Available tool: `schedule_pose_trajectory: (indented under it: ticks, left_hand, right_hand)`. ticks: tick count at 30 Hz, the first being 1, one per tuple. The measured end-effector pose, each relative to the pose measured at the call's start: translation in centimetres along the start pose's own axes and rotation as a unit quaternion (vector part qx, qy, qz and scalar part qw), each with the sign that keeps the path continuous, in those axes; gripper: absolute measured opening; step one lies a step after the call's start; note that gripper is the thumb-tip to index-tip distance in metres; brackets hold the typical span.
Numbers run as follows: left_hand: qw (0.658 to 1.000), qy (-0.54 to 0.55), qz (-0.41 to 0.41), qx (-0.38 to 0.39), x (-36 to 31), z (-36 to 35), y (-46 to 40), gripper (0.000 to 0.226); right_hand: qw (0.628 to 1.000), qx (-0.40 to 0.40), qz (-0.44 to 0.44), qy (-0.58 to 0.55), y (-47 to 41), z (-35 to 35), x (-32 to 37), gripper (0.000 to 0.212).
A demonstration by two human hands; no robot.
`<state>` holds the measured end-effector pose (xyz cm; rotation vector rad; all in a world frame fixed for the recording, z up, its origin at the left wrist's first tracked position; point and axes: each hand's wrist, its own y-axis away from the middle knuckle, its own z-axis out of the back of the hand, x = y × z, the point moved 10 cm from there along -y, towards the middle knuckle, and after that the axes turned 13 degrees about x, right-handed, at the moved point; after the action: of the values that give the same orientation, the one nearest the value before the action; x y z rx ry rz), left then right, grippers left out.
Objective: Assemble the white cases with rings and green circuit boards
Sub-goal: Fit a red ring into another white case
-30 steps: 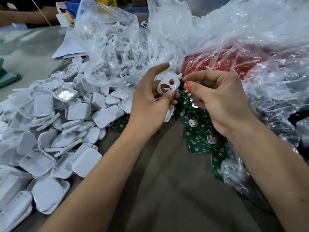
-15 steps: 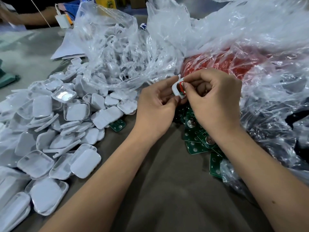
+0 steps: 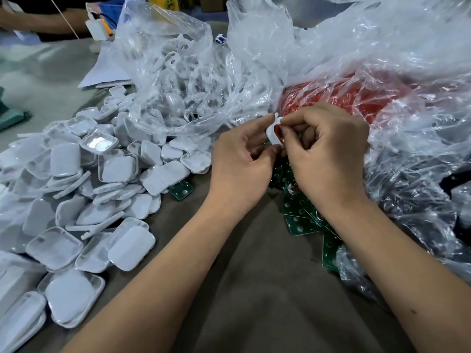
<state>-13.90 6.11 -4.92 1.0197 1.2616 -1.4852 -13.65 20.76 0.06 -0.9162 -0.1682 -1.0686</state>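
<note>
I see both forearms reaching up the middle of the table (image 3: 254, 289), meeting just in front of the plastic bags. My left hand (image 3: 242, 161) is turned with its back toward me, wrist slightly bent, fingers curled, and the thumb and fingertips pinching the white case (image 3: 272, 132) at its near and left edges. The case is lifted off the table, tilted on edge between the two hands. My right hand (image 3: 328, 151) comes in from the right with knuckles up, fingers folded tightly, the thumb and forefinger pressing a red ring (image 3: 278, 130) against the case's open face. How far the ring is seated I cannot tell; the fingers cover most of it.

Directly under the hands, partly hidden by the right wrist, lies a heap of green circuit boards (image 3: 298, 220) that runs toward the table's right edge and into a clear bag. One loose board (image 3: 182, 190) lies apart, just left of the left wrist. A large pile of white case halves (image 3: 84, 189) fills the left side of the table down to its near-left corner. Behind the hands, a clear bag of white parts (image 3: 178, 80) sits toward the far edge, and beside it on the right a bag of red rings (image 3: 344, 98) shows through crumpled plastic. Another person's arm (image 3: 38, 20) rests at the far-left corner.
</note>
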Motion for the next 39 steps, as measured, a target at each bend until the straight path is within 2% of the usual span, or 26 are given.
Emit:
schedule_pose_trajectory:
  ticks: [15, 28, 39]
  left_hand:
    - [0.999, -0.030, -0.008, -0.011, -0.43, 0.16, 0.09, 0.050]
    - [1.000, 0.003, -0.011, -0.018, -0.23, -0.20, 0.32, 0.049]
    - [1.000, -0.014, -0.005, -0.021, -0.57, 0.30, 0.28, 0.048]
  right_hand:
    - [1.000, -0.001, -0.004, 0.018, 0.00, 0.16, 0.52, 0.007]
    - [1.000, -0.003, -0.008, 0.007, 0.15, 0.37, 0.61, 0.007]
    - [1.000, 0.014, 0.003, 0.009, 0.07, -0.14, 0.58, 0.010]
